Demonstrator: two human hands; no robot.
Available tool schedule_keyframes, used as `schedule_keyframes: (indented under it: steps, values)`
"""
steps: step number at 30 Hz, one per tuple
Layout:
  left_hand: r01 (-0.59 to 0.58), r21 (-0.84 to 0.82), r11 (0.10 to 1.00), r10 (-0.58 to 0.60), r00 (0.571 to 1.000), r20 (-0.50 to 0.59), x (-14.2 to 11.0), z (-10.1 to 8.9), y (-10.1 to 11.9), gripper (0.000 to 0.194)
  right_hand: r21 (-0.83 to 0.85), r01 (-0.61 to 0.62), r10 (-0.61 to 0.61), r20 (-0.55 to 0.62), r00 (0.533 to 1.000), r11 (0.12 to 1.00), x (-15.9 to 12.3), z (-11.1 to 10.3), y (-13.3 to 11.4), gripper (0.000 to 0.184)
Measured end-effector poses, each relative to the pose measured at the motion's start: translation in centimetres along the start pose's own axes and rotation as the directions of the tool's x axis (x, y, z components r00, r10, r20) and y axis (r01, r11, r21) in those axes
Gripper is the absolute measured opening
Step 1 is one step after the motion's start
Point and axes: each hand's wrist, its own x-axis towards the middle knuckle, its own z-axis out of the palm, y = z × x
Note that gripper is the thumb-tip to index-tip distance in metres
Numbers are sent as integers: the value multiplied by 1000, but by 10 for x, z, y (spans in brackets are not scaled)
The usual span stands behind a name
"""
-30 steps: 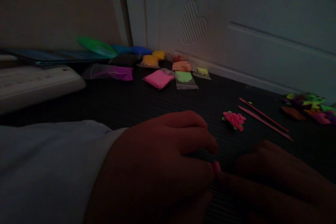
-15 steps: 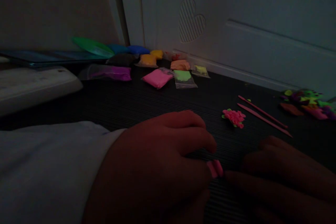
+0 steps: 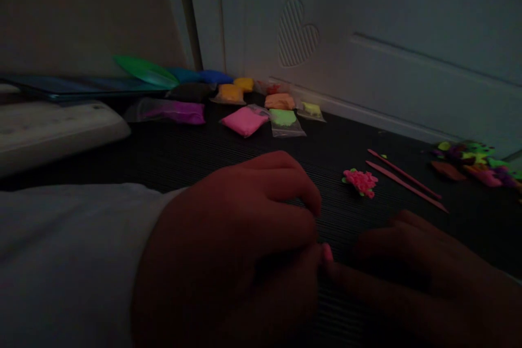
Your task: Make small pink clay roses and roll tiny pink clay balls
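Observation:
The scene is very dark. My left hand (image 3: 240,228), in a white sleeve, rests low on the black ribbed mat (image 3: 212,152) with its fingers curled. A small pink clay piece (image 3: 327,253) shows at its fingertips. My right hand (image 3: 416,277) lies just right of it, one finger reaching to the same pink piece, so both hands pinch it between them. Beyond them on the mat lies a pink clay flower with green bits (image 3: 360,181).
Two thin pink sticks (image 3: 403,179) lie right of the flower. A heap of coloured clay shapes (image 3: 473,163) sits far right. Several bags of coloured clay (image 3: 244,119) line the back by a white door. A white slab (image 3: 53,130) lies at left.
My left hand's fingers have curled tighter and drawn back a little. The pink piece shows less than half a second ago, and my right hand has edged left toward it.

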Motion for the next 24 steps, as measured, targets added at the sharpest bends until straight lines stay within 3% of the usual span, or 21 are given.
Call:
schedule_keyframes:
  steps: [11,16,20,24]
  values:
    - [-43,27,999,43,999,23,2,-1,-1,18,-81,-28,28,4,1000,996,11,2,-3,39]
    - [-73,19,997,72,997,18,4,-4,-1,19,-24,-61,60,-32,998,998,15,5,-7,23]
    - [-73,46,996,72,997,29,7,-6,-2,20,75,-22,26,-47,999,997,12,1,-5,39]
    - [-60,18,998,60,998,20,8,-6,-2,19,145,-108,115,-40,993,983,2,-5,-3,32]
